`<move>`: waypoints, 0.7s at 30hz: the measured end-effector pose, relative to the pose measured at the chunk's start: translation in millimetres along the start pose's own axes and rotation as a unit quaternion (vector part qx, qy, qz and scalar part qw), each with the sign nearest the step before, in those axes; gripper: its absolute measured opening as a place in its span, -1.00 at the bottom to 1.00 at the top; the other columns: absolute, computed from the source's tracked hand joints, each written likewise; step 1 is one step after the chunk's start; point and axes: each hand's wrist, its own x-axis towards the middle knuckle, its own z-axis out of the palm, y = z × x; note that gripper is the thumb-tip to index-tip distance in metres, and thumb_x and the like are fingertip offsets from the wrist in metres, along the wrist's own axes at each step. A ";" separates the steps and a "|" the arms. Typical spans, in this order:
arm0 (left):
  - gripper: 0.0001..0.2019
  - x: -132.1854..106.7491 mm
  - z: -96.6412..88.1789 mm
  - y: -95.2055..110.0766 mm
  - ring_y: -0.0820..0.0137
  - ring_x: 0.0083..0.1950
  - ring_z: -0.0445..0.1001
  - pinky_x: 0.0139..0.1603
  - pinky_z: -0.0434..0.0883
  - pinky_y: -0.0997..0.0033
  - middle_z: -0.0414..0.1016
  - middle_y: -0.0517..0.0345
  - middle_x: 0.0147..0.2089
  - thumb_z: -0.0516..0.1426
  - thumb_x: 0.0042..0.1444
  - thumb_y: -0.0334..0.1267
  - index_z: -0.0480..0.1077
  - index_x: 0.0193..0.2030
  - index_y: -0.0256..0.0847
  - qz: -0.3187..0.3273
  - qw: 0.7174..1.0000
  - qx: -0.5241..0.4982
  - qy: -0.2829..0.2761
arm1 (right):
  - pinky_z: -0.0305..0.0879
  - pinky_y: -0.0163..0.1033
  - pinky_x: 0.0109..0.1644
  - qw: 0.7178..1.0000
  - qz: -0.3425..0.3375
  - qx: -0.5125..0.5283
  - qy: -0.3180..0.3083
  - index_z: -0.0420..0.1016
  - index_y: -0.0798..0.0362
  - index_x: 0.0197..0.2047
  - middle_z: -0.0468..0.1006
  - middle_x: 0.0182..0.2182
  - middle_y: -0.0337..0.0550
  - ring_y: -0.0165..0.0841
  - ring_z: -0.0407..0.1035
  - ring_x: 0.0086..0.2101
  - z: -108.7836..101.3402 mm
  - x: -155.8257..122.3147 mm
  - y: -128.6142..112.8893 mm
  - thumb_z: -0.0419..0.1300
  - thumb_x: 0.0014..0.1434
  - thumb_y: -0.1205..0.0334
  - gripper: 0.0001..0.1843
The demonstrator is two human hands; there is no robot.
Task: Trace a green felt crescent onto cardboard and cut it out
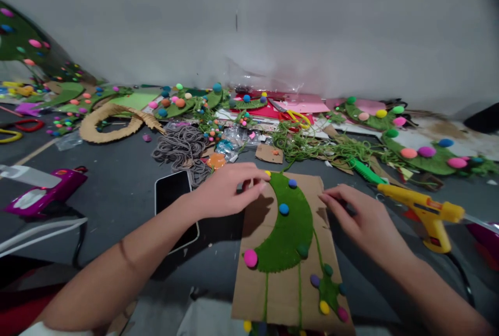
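A green felt crescent moon (298, 221) lies on a piece of brown cardboard (249, 294). Blue pom-poms (284, 209), a pink pom-pom (250, 258) and a dark green one dot the felt. My left hand (230, 190) reaches over the crescent's top tip, its fingertips beside a small yellow pom-pom (267, 173), thumb and forefinger apart. At the cardboard's right edge, my right hand (360, 219) has thumb and forefinger pinched together; what they hold, if anything, is too small to see. Green yarn strands hang from the crescent, one leading to a small felt star (329, 290) with pom-poms at its points.
A phone (171, 195) lies under my left forearm. A yellow glue gun (424, 211) is at right, a purple glue gun (50, 190) at left. Behind are grey yarn (181, 143), green yarn (300, 143), a cardboard ring (88, 123), scissors (296, 117) and finished-looking crescents (436, 156).
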 end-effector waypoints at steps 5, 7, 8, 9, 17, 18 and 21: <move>-0.82 -0.5 -40.7 -10.6 0.50 -0.37 0.47 -0.36 0.38 0.50 0.62 0.16 -0.28 0.25 0.31 -0.22 0.66 -0.05 -0.18 -0.108 0.965 -0.152 0.186 | 0.11 -0.22 -0.45 0.999 0.005 -0.043 -0.006 0.15 -0.04 -0.50 0.28 -0.62 -0.30 -0.37 0.23 -0.58 -0.1 -0.9 1.4 0.03 0.52 -0.12 -0.43; -0.84 -0.7 -55.2 -24.4 0.51 -0.41 0.44 -0.43 0.34 0.51 0.59 0.17 -0.33 0.29 0.24 -0.24 0.68 -0.10 -0.17 -0.141 0.936 -0.189 0.262 | 0.15 -0.22 -0.42 0.999 0.012 -0.044 -0.008 0.20 -0.05 -0.46 0.33 -0.58 -0.28 -0.35 0.27 -0.56 0.1 0.1 2.2 -0.01 0.53 -0.08 -0.49; -0.85 -0.8 -61.2 -31.9 0.51 -0.43 0.43 -0.44 0.33 0.51 0.56 0.17 -0.36 0.29 0.21 -0.27 0.69 -0.12 -0.17 -0.151 0.921 -0.207 0.294 | 0.18 -0.22 -0.40 0.999 0.018 -0.039 -0.010 0.25 -0.05 -0.41 0.37 -0.55 -0.26 -0.34 0.30 -0.53 -0.1 0.8 2.7 -0.03 0.53 -0.04 -0.54; -0.85 -0.9 -66.3 -39.1 0.52 -0.44 0.41 -0.45 0.31 0.52 0.56 0.17 -0.37 0.30 0.18 -0.29 0.69 -0.14 -0.16 -0.165 0.913 -0.211 0.307 | 0.21 -0.22 -0.38 0.999 0.022 -0.033 -0.012 0.30 -0.05 -0.37 0.41 -0.51 -0.24 -0.32 0.33 -0.51 -0.5 1.3 3.4 -0.03 0.53 -0.02 -0.57; -0.87 0.6 -78.8 -62.8 0.51 -0.48 0.35 -0.54 0.17 0.53 0.50 0.16 -0.43 0.31 0.04 -0.31 0.68 -0.26 -0.19 -0.220 0.870 -0.246 0.365 | 0.13 -0.19 -0.42 0.997 0.015 -0.070 -0.023 0.24 -0.05 -0.44 0.38 -0.57 -0.23 -0.32 0.28 -0.55 -3.2 1.4 10.9 -0.11 0.53 -0.23 -0.41; -0.88 1.2 -77.1 -62.8 0.51 -0.48 0.35 -0.54 0.16 0.53 0.49 0.17 -0.44 0.31 0.04 -0.31 0.68 -0.26 -0.19 -0.222 0.869 -0.248 0.366 | 0.09 -0.19 -0.44 0.997 0.008 -0.077 -0.015 0.19 -0.05 -0.49 0.34 -0.60 -0.24 -0.33 0.24 -0.58 -3.4 1.7 11.2 -0.10 0.51 -0.29 -0.36; -0.86 2.8 -67.6 -59.3 0.52 -0.47 0.36 -0.52 0.22 0.54 0.52 0.18 -0.42 0.31 0.05 -0.28 0.67 -0.23 -0.19 -0.225 0.889 -0.231 0.326 | 0.05 -0.21 -0.45 0.997 0.003 -0.073 -0.008 0.15 -0.03 -0.55 0.30 -0.64 -0.27 -0.37 0.19 -0.60 -4.0 3.4 11.7 -0.07 0.46 -0.39 -0.28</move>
